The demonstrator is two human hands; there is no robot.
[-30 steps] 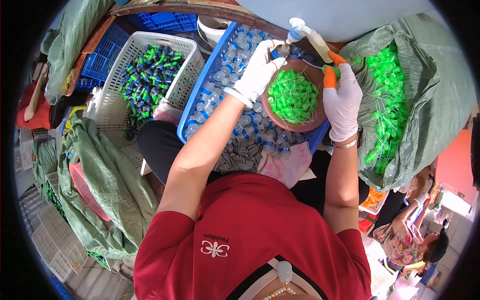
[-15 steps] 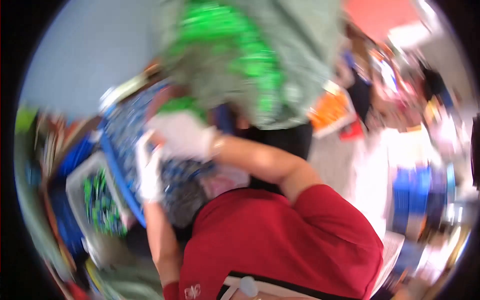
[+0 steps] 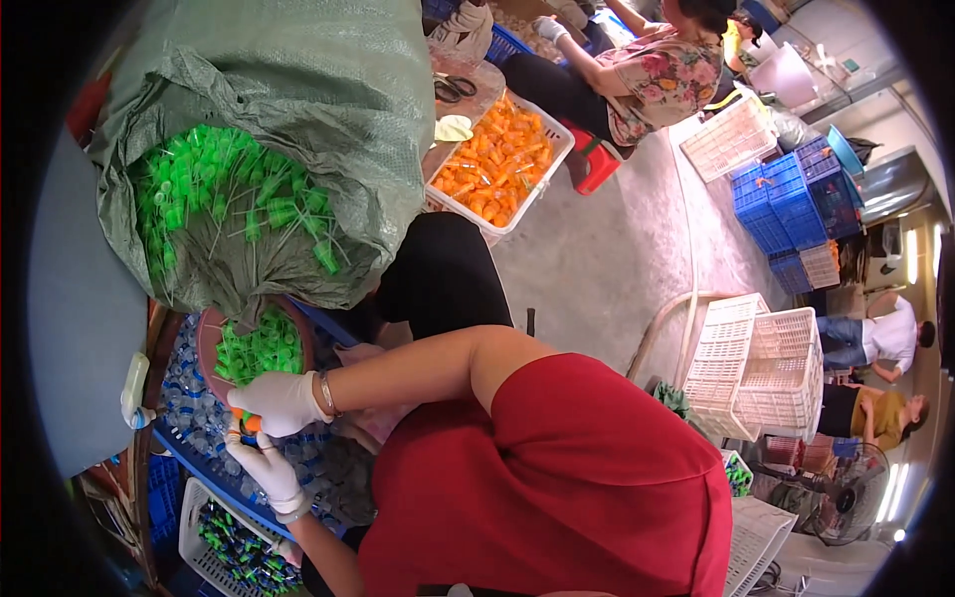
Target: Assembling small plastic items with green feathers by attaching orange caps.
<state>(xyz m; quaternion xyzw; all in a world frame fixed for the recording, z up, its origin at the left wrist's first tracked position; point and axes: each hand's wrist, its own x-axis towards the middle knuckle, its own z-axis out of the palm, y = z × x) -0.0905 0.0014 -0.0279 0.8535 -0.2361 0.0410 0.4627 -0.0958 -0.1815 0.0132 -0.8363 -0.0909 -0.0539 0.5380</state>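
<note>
Right hand (image 3: 281,403) meets left hand (image 3: 267,476), gloved fingers bent together; whether either grips anything, cannot tell. Green pieces (image 3: 261,350) in brownish-pink bowl (image 3: 208,343), just far of right hand, presumably for short reach. Clear bottles (image 3: 186,388) left, likewise handy.

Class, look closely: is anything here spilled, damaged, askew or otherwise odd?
Nothing looks clearly spilled or damaged. The one untidy spot is the large grey-green woven sack: its crumpled, open mouth sags and, in this view, overlaps the round pinkish-brown bowl of small bright green plastic pieces, hiding part of its rim.
</note>
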